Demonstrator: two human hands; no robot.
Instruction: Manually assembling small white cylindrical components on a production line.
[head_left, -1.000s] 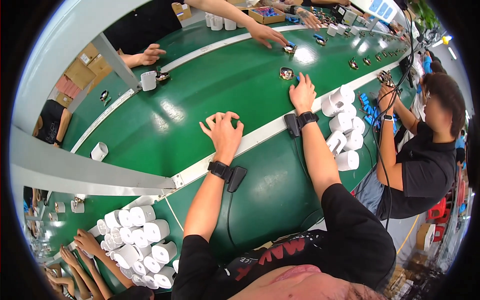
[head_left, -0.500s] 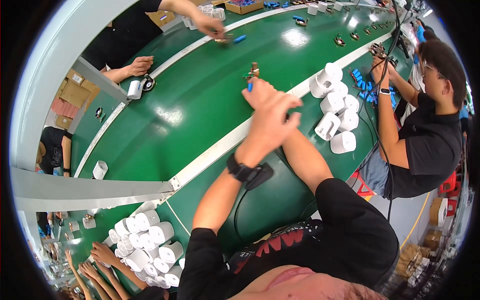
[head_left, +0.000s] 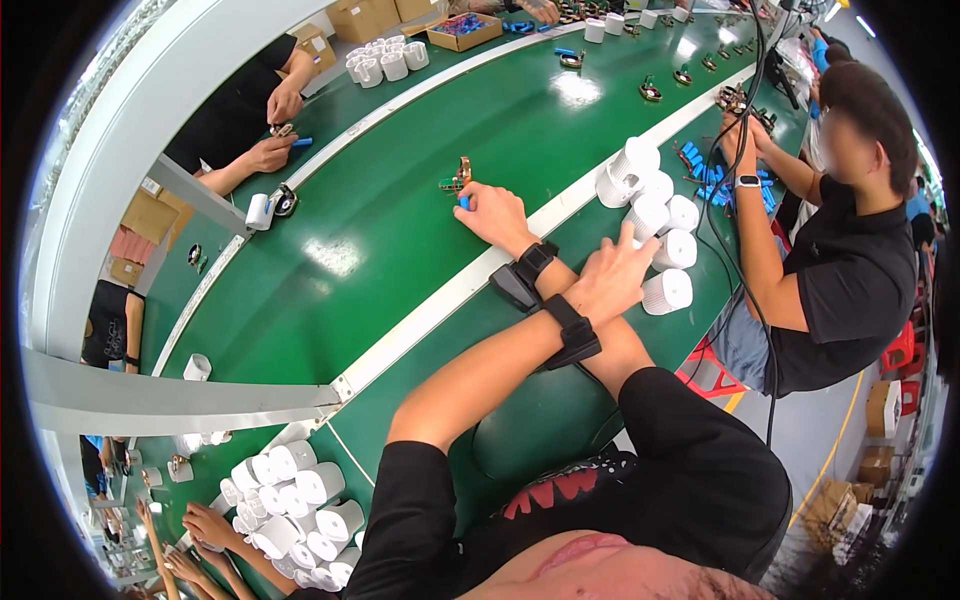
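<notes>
1. Beside the white cups (head_left: 668, 291), the left hand (head_left: 608, 284) is now held out with its fingers spread; it is no longer placed above the right wrist, but has been carried across to the cups' side.
2. The circuit part (head_left: 463, 178) is seen over the green belt (head_left: 300, 310), and its blue cylinder (head_left: 464, 202) is met by the fingertips of the right hand (head_left: 495, 213); whether it is pinched cannot be told.
3. By this change, a part and the cups are judged to be brought within reach together; contact with a cup is not clearly shown.
4. The white rail (head_left: 410, 333) is crossed by the right arm, which is crossed in turn by the left forearm, so free movement is probably limited.
5. Room is offered along the belt to the part's left, as far as the grey beam (head_left: 215, 393); beyond the cups, the right side is edged by hanging cables (head_left: 771, 390).
</notes>
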